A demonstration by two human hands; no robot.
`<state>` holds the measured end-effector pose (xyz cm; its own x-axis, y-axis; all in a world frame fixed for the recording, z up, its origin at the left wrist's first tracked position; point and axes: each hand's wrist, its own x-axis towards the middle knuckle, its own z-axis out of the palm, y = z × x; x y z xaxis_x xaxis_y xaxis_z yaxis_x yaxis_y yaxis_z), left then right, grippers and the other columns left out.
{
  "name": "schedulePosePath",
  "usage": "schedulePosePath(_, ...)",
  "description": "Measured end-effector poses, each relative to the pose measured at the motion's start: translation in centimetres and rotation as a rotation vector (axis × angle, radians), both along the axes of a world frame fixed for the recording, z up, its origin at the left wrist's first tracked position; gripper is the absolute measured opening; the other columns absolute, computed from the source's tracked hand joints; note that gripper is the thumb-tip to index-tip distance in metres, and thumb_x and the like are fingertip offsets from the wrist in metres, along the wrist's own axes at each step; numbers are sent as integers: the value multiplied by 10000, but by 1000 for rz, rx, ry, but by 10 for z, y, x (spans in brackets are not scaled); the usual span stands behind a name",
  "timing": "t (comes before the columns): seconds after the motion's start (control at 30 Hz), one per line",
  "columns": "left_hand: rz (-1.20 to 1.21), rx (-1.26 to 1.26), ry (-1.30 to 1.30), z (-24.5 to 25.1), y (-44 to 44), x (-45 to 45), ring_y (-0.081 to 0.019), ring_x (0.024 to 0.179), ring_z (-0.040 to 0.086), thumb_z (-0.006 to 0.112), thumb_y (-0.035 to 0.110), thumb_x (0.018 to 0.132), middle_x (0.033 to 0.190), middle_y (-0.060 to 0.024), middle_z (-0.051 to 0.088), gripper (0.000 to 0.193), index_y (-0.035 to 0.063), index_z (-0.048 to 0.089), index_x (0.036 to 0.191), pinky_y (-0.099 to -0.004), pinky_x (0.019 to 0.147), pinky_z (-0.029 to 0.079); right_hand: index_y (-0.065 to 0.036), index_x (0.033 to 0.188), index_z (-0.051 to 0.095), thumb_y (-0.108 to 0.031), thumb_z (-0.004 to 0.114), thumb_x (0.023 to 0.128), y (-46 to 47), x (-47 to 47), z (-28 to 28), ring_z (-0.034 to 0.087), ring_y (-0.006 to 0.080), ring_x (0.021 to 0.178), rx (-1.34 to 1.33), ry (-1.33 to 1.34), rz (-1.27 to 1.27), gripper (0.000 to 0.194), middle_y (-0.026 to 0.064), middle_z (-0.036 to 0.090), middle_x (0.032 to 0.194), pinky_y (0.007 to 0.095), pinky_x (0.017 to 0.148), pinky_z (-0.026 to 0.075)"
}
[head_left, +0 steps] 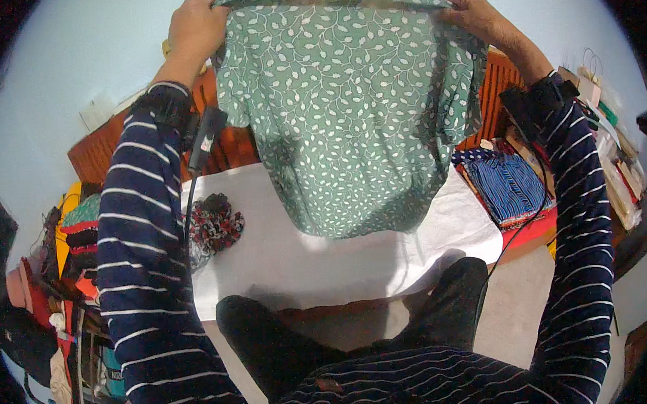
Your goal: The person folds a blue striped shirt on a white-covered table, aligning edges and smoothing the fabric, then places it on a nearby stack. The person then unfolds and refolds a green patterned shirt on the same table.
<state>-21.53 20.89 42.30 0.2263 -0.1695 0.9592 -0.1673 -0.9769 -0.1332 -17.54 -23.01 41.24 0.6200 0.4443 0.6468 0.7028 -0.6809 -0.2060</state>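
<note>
A green garment with a white leaf print (pixel 350 99), apparently a short-sleeved top, hangs spread between my raised hands. My left hand (pixel 195 22) is closed on its upper left edge, and my right hand (pixel 465 11) pinches the upper right edge. The lower part of the garment hangs in front of a white cloth (pixel 250 274) on a low surface; whether the two touch I cannot tell. A bunched piece of black, red and white patterned fabric (pixel 215 223) lies on the cloth at the left, beside my left sleeve.
Folded clothes with a blue patterned one on top (pixel 505 183) are stacked at the right. Slatted wooden panels (pixel 229 146) stand behind the cloth. More folded textiles (pixel 80 219) are piled at far left, and assorted items (pixel 615 153) lie at far right. Cables run along both arms.
</note>
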Motion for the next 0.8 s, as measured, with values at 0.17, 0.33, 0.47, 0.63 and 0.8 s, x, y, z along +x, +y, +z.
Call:
schedulePosePath(0.17,222,-183,196,14,-4,2,-378,879,610,642,215,803,944,-238,638,195,26,667,843,-480,772,497,-13,1099,667,-208,546,960,6,6,18,632,145,774,-20,-134,-48,269,60,680,873,310,769,511)
schedulePosePath(0.33,88,-210,300,13,5,-11,-364,703,599,573,101,837,885,-239,622,144,-29,629,858,-460,594,481,-29,1091,667,-222,534,960,26,21,13,637,199,782,-64,-205,-109,268,88,683,872,361,740,513)
schedulePosePath(0.47,34,-291,362,15,12,-17,-282,656,663,598,153,823,756,-155,662,148,31,674,860,-400,655,518,-8,1031,684,-188,559,934,42,26,9,611,156,711,-79,-185,-93,239,74,674,801,317,679,501)
schedulePosePath(0.63,50,-261,316,11,20,-22,-202,588,686,629,176,811,639,-82,678,125,77,705,817,-347,669,539,-1,1028,691,-222,610,916,51,19,17,591,150,713,-18,-68,-72,260,62,657,800,319,683,485)
schedulePosePath(0.8,8,-357,314,15,22,-21,-188,586,693,598,142,828,628,-75,673,133,48,674,774,-338,671,541,-27,1129,676,-236,638,889,59,24,15,677,263,840,20,-58,-85,321,163,705,961,373,800,531)
